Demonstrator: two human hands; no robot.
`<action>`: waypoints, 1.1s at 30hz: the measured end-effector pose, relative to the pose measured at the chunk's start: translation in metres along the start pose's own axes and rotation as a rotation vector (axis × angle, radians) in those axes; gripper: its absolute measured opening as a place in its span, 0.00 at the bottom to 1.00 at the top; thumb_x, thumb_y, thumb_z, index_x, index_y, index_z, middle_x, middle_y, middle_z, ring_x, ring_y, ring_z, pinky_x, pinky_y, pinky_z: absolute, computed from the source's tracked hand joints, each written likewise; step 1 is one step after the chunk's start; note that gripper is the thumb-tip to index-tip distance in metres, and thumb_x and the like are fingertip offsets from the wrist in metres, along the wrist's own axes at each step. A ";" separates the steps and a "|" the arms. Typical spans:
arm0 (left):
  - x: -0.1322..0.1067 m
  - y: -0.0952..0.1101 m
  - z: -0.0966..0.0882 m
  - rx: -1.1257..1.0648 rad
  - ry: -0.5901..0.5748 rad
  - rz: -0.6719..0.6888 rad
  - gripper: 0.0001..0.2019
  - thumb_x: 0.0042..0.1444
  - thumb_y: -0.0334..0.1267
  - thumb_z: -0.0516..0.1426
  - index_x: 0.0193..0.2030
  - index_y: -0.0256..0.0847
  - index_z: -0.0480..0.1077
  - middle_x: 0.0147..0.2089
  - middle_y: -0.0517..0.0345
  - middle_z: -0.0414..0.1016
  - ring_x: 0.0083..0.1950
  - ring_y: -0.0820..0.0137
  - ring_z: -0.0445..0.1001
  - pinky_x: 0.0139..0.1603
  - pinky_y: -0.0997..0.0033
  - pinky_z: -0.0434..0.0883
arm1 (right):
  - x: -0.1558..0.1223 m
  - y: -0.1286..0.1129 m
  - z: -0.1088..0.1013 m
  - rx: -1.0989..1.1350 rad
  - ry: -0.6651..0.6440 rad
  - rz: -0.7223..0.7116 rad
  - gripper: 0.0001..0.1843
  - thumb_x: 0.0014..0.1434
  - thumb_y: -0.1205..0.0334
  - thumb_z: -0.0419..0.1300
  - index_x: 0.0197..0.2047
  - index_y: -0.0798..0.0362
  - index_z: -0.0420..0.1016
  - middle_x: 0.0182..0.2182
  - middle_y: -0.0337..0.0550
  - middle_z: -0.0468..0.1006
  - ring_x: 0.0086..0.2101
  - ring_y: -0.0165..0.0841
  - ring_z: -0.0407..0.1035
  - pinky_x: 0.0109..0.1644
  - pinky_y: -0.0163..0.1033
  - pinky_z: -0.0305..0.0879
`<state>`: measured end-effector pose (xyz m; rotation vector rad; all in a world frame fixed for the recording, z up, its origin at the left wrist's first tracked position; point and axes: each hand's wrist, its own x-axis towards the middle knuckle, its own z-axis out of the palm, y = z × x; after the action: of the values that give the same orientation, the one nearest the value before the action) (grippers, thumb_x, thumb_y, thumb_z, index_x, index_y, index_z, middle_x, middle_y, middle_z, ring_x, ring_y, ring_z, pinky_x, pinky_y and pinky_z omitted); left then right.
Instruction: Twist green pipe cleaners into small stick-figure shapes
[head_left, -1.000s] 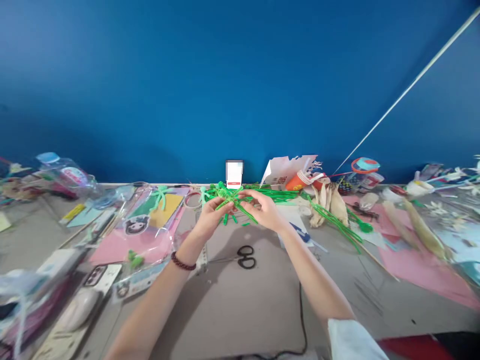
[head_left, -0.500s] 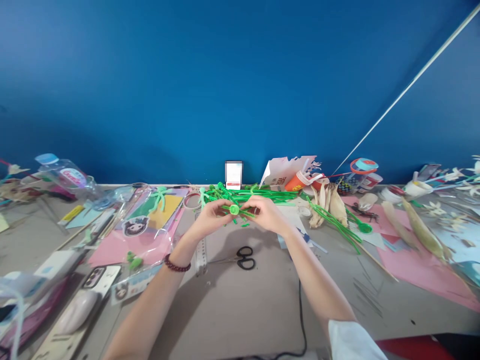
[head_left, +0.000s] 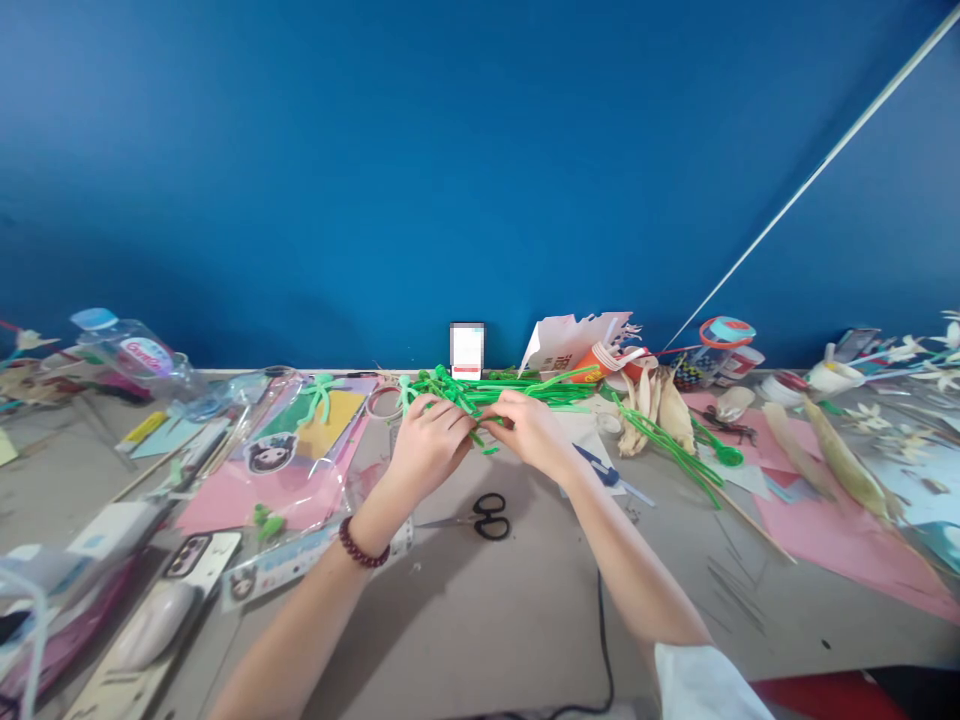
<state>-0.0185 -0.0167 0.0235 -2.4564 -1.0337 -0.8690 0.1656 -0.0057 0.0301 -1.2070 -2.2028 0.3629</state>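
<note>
Head view. Since the frame half a second earlier, the left hand (head_left: 433, 435) has rolled over, its back now toward us, and the pale green disc has passed from sight. Its fingers curl inward; we cannot tell what they grip. The right hand (head_left: 529, 425) pinches a green pipe cleaner (head_left: 493, 420) between thumb and forefinger, just beside the left, presumably because so thin a stem needs a fingertip hold. Beyond lies a bundle of green stems (head_left: 551, 391), probably kept there for easy reach. A phone (head_left: 467, 352) stands upright by the wall, its screen facing us, presumably for viewing; scissors (head_left: 491, 528) lie nearer.
</note>
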 end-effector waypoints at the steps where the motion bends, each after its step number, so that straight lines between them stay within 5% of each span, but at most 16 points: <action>1: 0.000 0.001 0.001 0.030 -0.007 0.004 0.08 0.56 0.30 0.52 0.35 0.40 0.72 0.32 0.54 0.75 0.37 0.66 0.72 0.47 0.59 0.62 | 0.000 0.000 0.001 -0.008 0.005 0.002 0.06 0.57 0.64 0.58 0.37 0.51 0.76 0.30 0.40 0.69 0.24 0.26 0.61 0.29 0.32 0.53; 7: -0.002 0.000 0.009 0.070 0.001 -0.017 0.07 0.54 0.30 0.53 0.34 0.39 0.72 0.30 0.54 0.75 0.35 0.65 0.71 0.41 0.62 0.62 | 0.001 -0.005 0.007 -0.027 0.076 0.051 0.06 0.57 0.62 0.57 0.37 0.50 0.74 0.34 0.41 0.73 0.27 0.28 0.65 0.32 0.32 0.56; 12: -0.007 -0.006 0.021 -0.070 0.106 -0.244 0.07 0.53 0.31 0.54 0.34 0.40 0.73 0.30 0.53 0.77 0.35 0.63 0.73 0.38 0.63 0.62 | 0.000 -0.015 0.015 -0.048 0.175 0.064 0.09 0.60 0.60 0.53 0.38 0.50 0.74 0.32 0.42 0.75 0.29 0.31 0.67 0.33 0.33 0.57; 23: 0.001 -0.006 0.026 -1.378 0.229 -1.090 0.09 0.44 0.41 0.63 0.26 0.38 0.73 0.24 0.59 0.72 0.27 0.72 0.69 0.29 0.73 0.64 | -0.003 -0.020 0.037 -0.039 0.242 0.048 0.14 0.62 0.61 0.49 0.36 0.50 0.77 0.27 0.43 0.73 0.28 0.31 0.65 0.31 0.33 0.55; 28: 0.003 -0.005 0.026 -1.620 0.197 -1.227 0.09 0.41 0.39 0.64 0.23 0.37 0.72 0.24 0.59 0.72 0.28 0.74 0.69 0.29 0.75 0.65 | 0.004 -0.007 0.030 0.115 0.175 0.066 0.15 0.60 0.58 0.52 0.30 0.52 0.77 0.22 0.42 0.72 0.25 0.31 0.64 0.30 0.34 0.56; 33: 0.006 -0.003 0.019 -1.641 0.099 -1.165 0.10 0.41 0.40 0.65 0.26 0.36 0.73 0.24 0.60 0.73 0.25 0.76 0.67 0.25 0.75 0.62 | 0.010 0.016 0.026 0.420 0.028 0.220 0.15 0.55 0.52 0.57 0.31 0.53 0.79 0.22 0.39 0.74 0.22 0.29 0.65 0.26 0.34 0.59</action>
<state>-0.0099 -0.0013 0.0129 -2.2780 -2.3495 -3.1306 0.1564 0.0129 0.0057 -1.2040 -1.8470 0.8456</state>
